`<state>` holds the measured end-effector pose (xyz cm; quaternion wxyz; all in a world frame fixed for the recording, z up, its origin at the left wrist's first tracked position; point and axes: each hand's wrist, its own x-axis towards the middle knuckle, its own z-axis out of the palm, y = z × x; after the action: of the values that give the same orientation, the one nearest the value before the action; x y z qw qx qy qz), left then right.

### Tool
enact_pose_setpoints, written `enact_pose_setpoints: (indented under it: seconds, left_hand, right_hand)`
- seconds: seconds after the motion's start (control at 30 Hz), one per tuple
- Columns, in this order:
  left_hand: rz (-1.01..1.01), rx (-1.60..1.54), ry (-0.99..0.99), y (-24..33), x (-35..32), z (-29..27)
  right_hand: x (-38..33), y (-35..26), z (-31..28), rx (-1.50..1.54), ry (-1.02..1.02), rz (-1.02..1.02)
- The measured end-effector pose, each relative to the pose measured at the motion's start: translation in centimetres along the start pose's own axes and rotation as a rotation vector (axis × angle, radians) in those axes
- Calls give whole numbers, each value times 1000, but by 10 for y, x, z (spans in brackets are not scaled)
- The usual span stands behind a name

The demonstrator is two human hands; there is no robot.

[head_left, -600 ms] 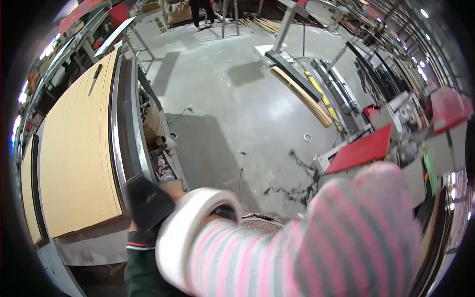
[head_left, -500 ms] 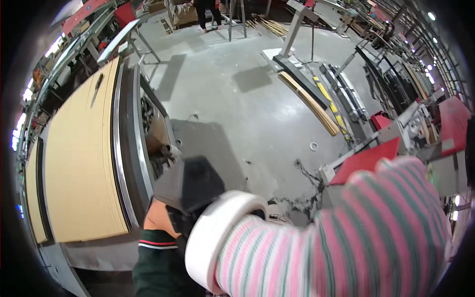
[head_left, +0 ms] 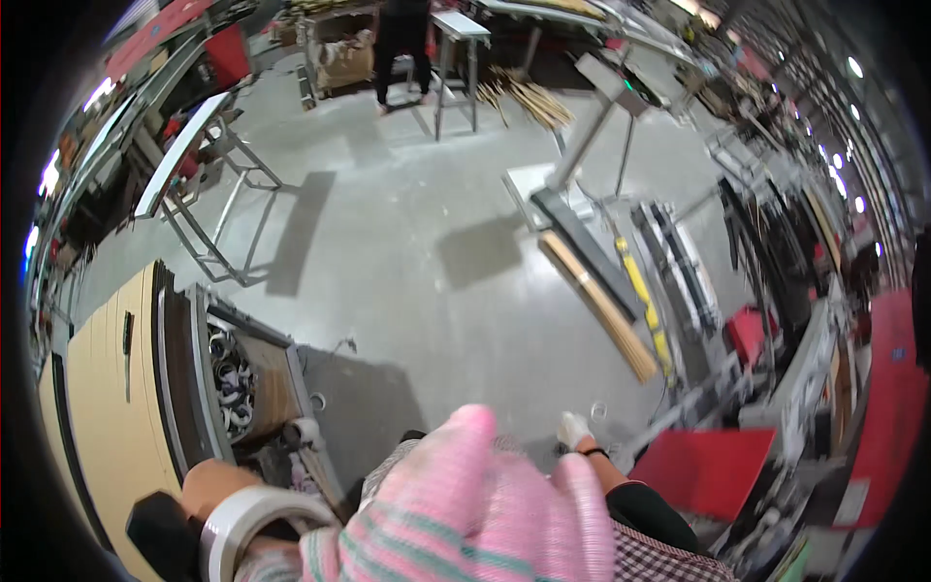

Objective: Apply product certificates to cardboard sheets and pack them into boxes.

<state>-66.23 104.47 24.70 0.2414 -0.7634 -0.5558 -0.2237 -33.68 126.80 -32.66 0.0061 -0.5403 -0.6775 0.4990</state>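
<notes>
My left hand (head_left: 475,504), in a knitted pink glove with green stripes, looms large at the bottom middle. Its fingers are loosely bent and partly apart, blurred, with nothing visible between them. A white ring like a roll of tape (head_left: 215,539) sits around the left wrist. Beside it on the wrist is a black, watch-like piece (head_left: 160,535). Farther right and lower down hangs my right hand (head_left: 574,430) in a pale glove, with a dark band on the wrist. It touches nothing I can see, and its fingers are too small to make out.
Yellowish boards (head_left: 114,373) lie stacked on a bench at left, beside a bin of scraps (head_left: 233,383). A red panel (head_left: 700,470) stands close at right. Wooden strips (head_left: 601,310) and a yellow bar (head_left: 642,301) lie on the floor. A person (head_left: 402,48) stands far back near a trestle (head_left: 458,68).
My left hand has swung down and leftward from near the right side, with the white ring. My right hand has come into view. The view has tilted up, showing more floor.
</notes>
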Motion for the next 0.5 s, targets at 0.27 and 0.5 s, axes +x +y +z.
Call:
enact_pose_setpoints:
  seconds: [0.27,0.5]
  left_hand:
    - [-256,417,-20,-219,14,56]
    - [-267,-58,-243,-449,27,79]
  right_hand:
    - [304,-426,-9,496,27,-109]
    - [377,-406,36,-230,-218,-157]
